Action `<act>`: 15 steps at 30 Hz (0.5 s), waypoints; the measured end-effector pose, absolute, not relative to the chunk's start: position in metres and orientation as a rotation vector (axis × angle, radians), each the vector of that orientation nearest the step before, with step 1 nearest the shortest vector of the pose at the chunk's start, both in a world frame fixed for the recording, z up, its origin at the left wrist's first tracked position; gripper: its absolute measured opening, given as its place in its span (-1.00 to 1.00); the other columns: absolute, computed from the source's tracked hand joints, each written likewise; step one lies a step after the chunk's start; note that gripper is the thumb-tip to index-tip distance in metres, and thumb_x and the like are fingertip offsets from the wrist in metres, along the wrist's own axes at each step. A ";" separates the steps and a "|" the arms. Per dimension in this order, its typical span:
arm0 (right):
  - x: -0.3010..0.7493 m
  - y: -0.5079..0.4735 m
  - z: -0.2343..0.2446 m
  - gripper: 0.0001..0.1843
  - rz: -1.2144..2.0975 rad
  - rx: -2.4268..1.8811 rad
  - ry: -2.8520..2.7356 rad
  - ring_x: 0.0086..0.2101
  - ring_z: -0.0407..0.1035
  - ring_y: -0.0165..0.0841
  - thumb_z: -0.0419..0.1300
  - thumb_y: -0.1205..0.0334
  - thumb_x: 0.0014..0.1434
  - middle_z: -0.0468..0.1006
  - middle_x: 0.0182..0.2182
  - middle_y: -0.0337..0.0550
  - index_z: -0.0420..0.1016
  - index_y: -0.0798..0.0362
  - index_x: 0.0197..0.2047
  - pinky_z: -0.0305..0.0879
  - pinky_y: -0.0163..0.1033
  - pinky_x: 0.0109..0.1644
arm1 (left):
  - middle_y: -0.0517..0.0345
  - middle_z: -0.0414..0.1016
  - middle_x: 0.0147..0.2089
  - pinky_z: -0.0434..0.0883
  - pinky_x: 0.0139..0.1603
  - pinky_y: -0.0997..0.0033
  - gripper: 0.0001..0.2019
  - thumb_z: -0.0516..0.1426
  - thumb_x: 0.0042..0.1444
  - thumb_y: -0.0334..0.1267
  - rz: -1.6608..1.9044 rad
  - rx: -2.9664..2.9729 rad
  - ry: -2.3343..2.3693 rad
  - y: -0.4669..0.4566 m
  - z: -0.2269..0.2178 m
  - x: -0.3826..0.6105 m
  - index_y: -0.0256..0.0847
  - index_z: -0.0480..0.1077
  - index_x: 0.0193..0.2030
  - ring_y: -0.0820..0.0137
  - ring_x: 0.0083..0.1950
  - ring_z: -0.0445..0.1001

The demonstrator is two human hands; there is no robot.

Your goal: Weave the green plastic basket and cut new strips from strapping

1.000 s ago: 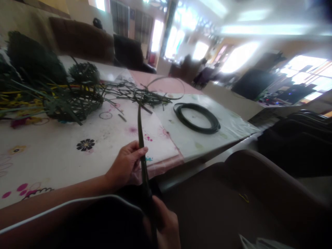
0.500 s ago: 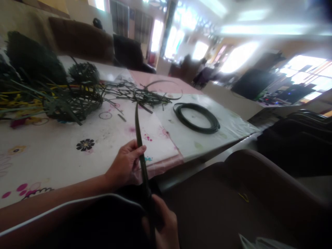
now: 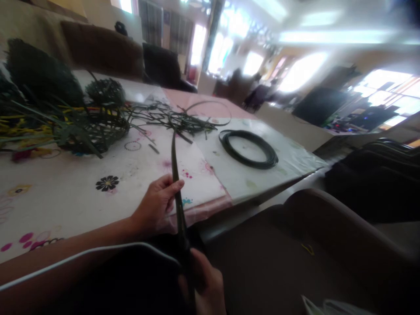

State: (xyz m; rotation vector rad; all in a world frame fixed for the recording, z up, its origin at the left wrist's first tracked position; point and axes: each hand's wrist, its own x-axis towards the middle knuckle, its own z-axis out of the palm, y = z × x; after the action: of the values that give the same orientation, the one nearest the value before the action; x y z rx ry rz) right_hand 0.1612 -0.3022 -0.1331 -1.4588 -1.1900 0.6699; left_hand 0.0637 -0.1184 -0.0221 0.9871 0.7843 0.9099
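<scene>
A long dark green leaf strip (image 3: 173, 162) runs from the pile of cut strips (image 3: 179, 120) on the table down to my lap. My left hand (image 3: 157, 203) pinches the strip at the table's near edge, thumb and fingers closed on it. My right hand (image 3: 205, 286) grips the same strip lower down, at the bottom of the view, partly cut off by the frame. A dark tray or board (image 3: 108, 284) with a pale rim lies over my lap under my left forearm.
The table (image 3: 65, 197) has a flowered white cloth. A half-woven green basket (image 3: 95, 129) and loose green and yellow fronds lie at the left. A coil of dark cord (image 3: 248, 149) rests to the right. Brown chair backs (image 3: 328, 249) stand at the lower right.
The strip has tilted slightly left and my left hand has shifted a little left along the table edge. My right hand has kept its grip low down.
</scene>
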 end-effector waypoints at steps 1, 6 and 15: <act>0.161 -0.301 -0.132 -0.59 0.696 -1.444 -1.172 -0.55 0.42 -0.42 0.27 0.12 0.10 0.60 -0.44 -0.15 0.48 0.10 0.00 0.42 -0.42 -0.40 | 0.41 0.05 -0.70 -0.01 -0.73 0.66 -0.66 0.26 0.09 -0.13 0.890 0.968 0.778 -0.120 -0.022 0.064 -0.21 0.19 -0.48 0.65 -0.71 -0.02; 0.159 -0.297 -0.128 -0.54 0.717 -1.394 -1.134 -0.46 0.48 -0.36 0.27 0.06 0.11 0.62 -0.34 -0.06 0.45 0.11 0.03 0.46 -0.37 -0.32 | 0.38 0.09 -0.69 0.04 -0.73 0.63 -0.63 0.26 0.08 -0.13 0.839 0.931 0.748 -0.128 -0.022 0.065 -0.21 0.15 -0.52 0.63 -0.71 0.04; 0.159 -0.299 -0.142 -0.49 0.605 -1.428 -1.212 -0.62 0.38 -0.43 0.25 0.03 0.16 0.54 -0.54 -0.25 0.41 0.08 0.12 0.40 -0.41 -0.48 | 0.39 0.08 -0.69 0.03 -0.73 0.64 -0.64 0.24 0.10 -0.13 0.853 0.924 0.747 -0.128 -0.024 0.066 -0.21 0.16 -0.51 0.64 -0.71 0.02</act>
State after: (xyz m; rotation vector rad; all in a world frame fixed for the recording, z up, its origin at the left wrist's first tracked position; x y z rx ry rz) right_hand 0.1590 -0.2994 -0.1420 -1.4277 -1.2119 0.6050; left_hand 0.0656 -0.1277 -0.0236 0.9240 0.7473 0.8534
